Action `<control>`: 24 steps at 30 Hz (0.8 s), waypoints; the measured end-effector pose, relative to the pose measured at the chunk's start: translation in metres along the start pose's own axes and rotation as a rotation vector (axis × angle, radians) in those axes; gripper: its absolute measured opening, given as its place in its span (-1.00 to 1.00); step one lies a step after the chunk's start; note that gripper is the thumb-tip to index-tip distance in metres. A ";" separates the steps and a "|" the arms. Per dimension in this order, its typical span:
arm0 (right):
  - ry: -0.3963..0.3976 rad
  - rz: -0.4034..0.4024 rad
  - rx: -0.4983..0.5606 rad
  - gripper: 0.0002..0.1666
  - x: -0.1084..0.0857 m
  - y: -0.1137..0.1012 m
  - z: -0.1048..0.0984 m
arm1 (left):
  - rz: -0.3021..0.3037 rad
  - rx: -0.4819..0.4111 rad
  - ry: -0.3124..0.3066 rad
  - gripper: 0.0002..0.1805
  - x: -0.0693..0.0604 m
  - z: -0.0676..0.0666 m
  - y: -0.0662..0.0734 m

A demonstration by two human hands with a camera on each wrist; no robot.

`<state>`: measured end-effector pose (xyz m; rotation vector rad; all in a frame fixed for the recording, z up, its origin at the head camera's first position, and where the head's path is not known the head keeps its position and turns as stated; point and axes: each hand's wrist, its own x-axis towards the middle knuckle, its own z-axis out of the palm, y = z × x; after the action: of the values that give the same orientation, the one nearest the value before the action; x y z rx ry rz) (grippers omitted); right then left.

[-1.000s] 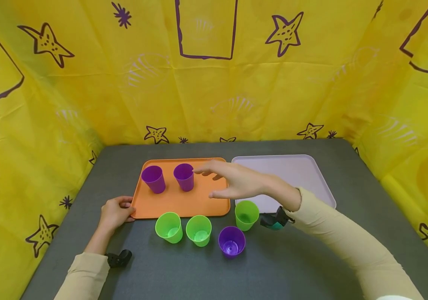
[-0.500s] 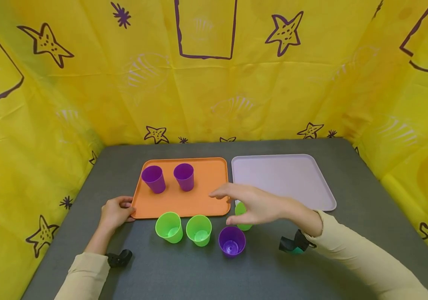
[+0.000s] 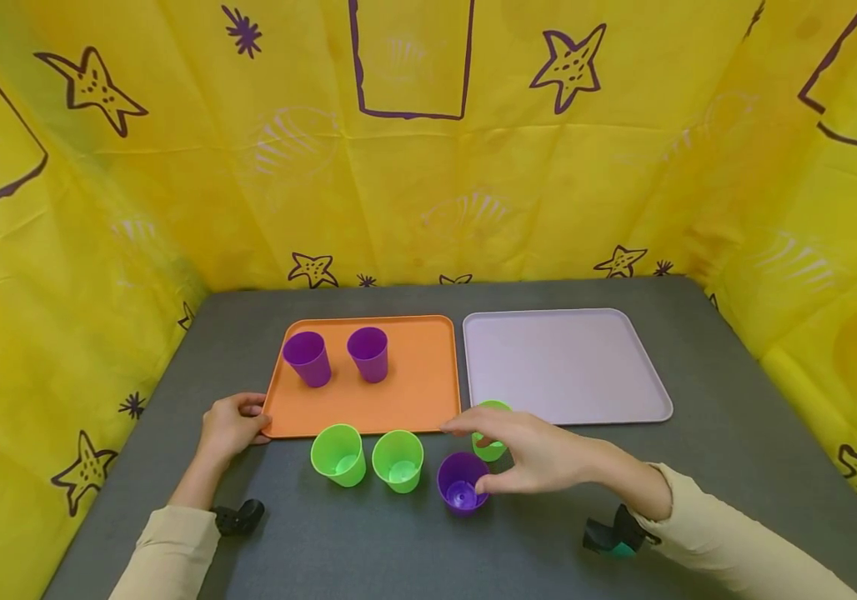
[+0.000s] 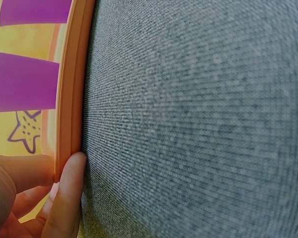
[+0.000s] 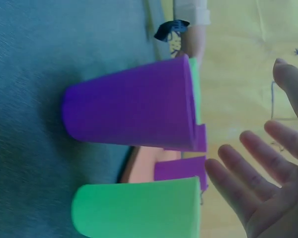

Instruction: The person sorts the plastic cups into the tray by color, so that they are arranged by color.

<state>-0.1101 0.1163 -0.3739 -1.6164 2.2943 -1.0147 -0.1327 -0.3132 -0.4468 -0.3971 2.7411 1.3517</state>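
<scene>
My left hand pinches the near left corner of the orange tray; in the left wrist view thumb and fingertip lie on either side of its rim. Two purple cups stand upright on that tray, a left one and a right one. My right hand hovers with fingers spread over a third purple cup on the table. In the right wrist view, a gap shows between the hand and this purple cup. A green cup behind it is partly hidden by the hand.
Two more green cups, a left one and a right one, stand before the orange tray. A pale lilac tray lies to the right on the grey table. Yellow patterned cloth encloses the back and sides.
My right hand has moved from beside the right cup on the orange tray, toward me and rightward, to the near purple cup. My left hand has stayed at the tray's corner.
</scene>
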 end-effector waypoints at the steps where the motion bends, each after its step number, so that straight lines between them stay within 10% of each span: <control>1: 0.001 0.005 0.010 -0.25 -0.002 0.000 0.002 | 0.000 0.001 0.000 -0.57 0.000 0.000 0.000; 24: -0.065 0.091 -0.184 -0.12 -0.013 -0.003 0.026 | -0.001 0.002 -0.003 -0.57 -0.001 0.000 0.003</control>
<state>-0.0898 0.1155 -0.3946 -1.5661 2.4541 -0.7389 -0.1320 -0.3115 -0.4446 -0.3961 2.7388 1.3485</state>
